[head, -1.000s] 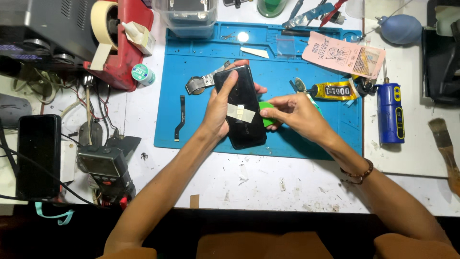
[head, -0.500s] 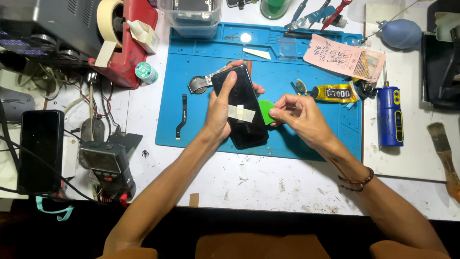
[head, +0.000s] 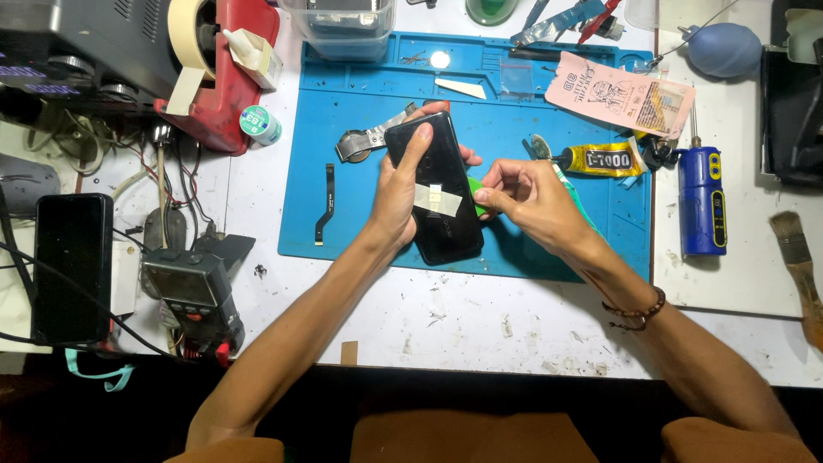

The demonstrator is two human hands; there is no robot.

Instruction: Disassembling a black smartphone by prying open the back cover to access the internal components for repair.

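A black phone (head: 446, 231) lies tilted on the blue work mat (head: 549, 249), with a strip of pale tape (head: 437, 201) across its back. My left hand (head: 399, 190) grips the phone from its left side, fingers laid over its top half. My right hand (head: 525, 202) pinches a green plastic pry tool (head: 477, 190) against the phone's right edge. Most of the tool is hidden by my fingers.
A thin flex cable (head: 324, 204) and a metal part (head: 367, 141) lie left of the phone. A glue tube (head: 600, 159), a blue tool (head: 701, 202), a pink paper (head: 619, 94), a brush (head: 797, 257), a second phone (head: 72, 266), a meter (head: 190, 291) and a red tape dispenser (head: 225, 69) surround the mat.
The phone and both hands sit slightly higher and more upright on the mat than before. The right hand stays pressed with the green tool at the phone's right edge.
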